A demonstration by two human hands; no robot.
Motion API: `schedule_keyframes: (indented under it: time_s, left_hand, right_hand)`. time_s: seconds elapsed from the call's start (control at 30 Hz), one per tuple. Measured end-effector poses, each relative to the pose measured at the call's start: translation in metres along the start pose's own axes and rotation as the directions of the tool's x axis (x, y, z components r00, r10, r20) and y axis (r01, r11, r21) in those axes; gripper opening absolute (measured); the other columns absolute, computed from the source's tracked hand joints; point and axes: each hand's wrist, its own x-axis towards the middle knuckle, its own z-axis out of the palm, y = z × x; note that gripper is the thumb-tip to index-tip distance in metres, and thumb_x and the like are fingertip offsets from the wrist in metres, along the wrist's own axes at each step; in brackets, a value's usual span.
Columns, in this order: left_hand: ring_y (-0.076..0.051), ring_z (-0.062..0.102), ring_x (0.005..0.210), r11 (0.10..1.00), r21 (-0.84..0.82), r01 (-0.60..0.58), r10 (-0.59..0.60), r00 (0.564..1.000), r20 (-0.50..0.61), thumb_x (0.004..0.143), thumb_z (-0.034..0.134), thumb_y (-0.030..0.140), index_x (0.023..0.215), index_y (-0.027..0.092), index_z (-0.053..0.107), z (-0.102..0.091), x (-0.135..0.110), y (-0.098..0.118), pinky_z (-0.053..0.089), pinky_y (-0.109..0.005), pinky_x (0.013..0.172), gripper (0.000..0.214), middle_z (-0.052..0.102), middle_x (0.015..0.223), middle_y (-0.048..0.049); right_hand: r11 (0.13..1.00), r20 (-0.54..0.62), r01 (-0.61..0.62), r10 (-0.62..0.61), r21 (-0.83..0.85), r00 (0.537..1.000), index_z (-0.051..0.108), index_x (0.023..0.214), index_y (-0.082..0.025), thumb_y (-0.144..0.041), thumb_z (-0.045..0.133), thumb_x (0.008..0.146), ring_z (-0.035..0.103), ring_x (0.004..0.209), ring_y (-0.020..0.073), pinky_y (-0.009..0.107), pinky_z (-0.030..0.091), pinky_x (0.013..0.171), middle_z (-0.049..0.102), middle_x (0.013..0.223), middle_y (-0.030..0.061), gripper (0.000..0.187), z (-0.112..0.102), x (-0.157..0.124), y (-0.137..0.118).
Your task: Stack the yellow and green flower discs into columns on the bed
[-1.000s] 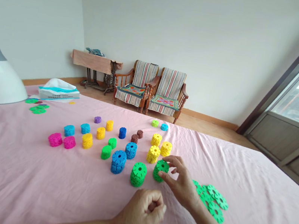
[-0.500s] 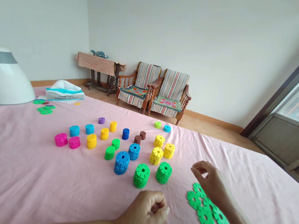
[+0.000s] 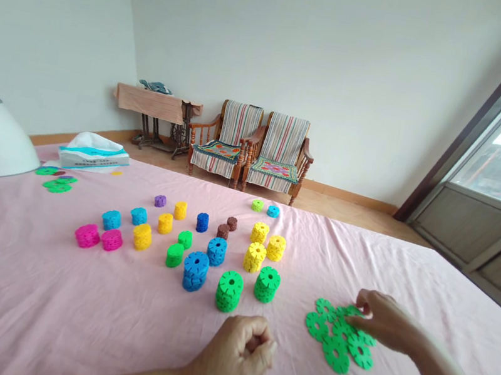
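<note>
We see loose green discs (image 3: 340, 344), notched around the rim and holed in the middle, lying flat and overlapping at four o'clock; between nine and ten o'clock from them, our two larger green stacks (image 3: 226, 301) stand upright, apart.

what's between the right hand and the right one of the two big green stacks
Loose, overlapping green discs near the right hand, then a stretch of pink cloth up to the green stack, seen in the head view.

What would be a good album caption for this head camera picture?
Right hand at the loose green discs, left hand curled near colourful stacks on pink cloth.
</note>
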Motion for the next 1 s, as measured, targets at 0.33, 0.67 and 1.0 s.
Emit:
schedule_keyframes:
  time_s: [0.33,0.67,1.0]
  left_hand:
    - [-0.005,0.04,0.033,1.0,0.0,-0.012,0.012,1.0,-0.01,0.079,0.053,0.063,0.07,0.02,0.043,0.001,0.002,-0.007,0.026,-0.012,0.029,0.046,0.048,0.048,0.0054]
    - [-0.004,0.036,0.029,1.0,0.019,0.002,-0.002,1.0,-0.006,0.08,0.05,0.065,0.072,0.02,0.043,0.0,0.001,-0.002,0.025,-0.012,0.028,0.047,0.051,0.047,0.0045]
    - [-0.004,0.036,0.029,1.0,0.019,0.007,-0.007,1.0,-0.005,0.079,0.05,0.069,0.072,0.019,0.044,-0.001,0.002,-0.003,0.025,-0.013,0.029,0.05,0.052,0.047,0.0047]
  right_hand:
    - [0.985,-0.02,0.097,-0.095,0.14,0.995,0.06,0.084,-0.017,-0.022,0.057,0.072,0.059,0.082,0.0219,0.033,0.044,0.074,0.063,0.089,0.0084,0.013,0.006,0.005,-0.048]
    - [0.953,0.007,0.172,-0.179,0.248,0.984,0.059,0.099,-0.016,-0.02,0.062,0.071,0.058,0.09,0.0207,0.033,0.045,0.08,0.057,0.099,0.0084,0.028,0.003,0.0,-0.062]
    - [0.975,-0.051,0.17,-0.164,0.141,0.985,0.057,0.084,-0.017,-0.02,0.057,0.073,0.057,0.079,0.0194,0.031,0.043,0.073,0.057,0.086,0.0062,0.011,0.007,0.002,-0.068]
